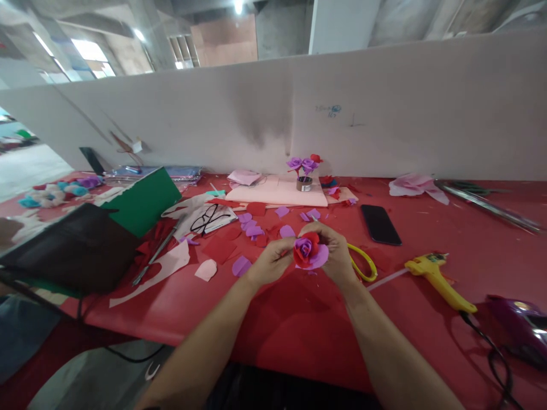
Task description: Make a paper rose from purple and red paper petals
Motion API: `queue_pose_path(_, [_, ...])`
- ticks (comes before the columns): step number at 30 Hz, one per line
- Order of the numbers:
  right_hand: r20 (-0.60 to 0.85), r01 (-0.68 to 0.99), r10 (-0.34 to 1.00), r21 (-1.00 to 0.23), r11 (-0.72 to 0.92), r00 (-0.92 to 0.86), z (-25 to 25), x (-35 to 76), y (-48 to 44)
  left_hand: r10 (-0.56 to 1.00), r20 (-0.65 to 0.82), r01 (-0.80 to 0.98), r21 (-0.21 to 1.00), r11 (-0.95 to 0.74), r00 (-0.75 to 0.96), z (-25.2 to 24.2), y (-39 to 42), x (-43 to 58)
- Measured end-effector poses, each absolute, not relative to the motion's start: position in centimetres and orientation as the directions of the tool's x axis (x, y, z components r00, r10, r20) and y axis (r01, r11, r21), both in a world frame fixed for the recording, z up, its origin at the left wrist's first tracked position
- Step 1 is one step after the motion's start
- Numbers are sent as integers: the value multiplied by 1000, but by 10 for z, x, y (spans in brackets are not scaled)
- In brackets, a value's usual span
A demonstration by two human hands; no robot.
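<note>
Between my two hands is a paper flower [306,250] with red and purple petals curled round a purple centre. My left hand [273,259] is closed on its left side, thumb against the petals. My right hand [335,250] grips it from the right, fingers wrapped behind the bloom; the stem side is hidden. Cut purple petals [252,225] and red paper pieces [220,247] lie on the table beyond and left of my hands. Yellow scissor handles [365,265] show just right of my right hand, their blades hidden.
A yellow glue gun [440,279] with a cord and a black phone [380,224] lie to the right. Finished paper flowers [304,164] stand in a tape roll [304,183] at the back. Glasses [209,219] and a dark bag [72,247] are to the left.
</note>
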State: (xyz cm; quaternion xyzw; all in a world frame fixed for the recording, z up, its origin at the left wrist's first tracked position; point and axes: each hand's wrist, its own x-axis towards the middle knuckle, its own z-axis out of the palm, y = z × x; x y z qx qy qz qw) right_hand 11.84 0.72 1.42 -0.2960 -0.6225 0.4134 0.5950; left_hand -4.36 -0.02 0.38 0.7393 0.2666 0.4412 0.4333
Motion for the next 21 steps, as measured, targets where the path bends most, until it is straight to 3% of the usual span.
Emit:
queue_pose_path(13, [514,-231,855,-842,488,-67,14,119,9,841,344,-115,938,-326,417,3,0,-40])
queue_pose_path(21, [495,-245,867,-848,470,-52,9,122,9,959,264,-293,930,-224,102,-10,7,-35])
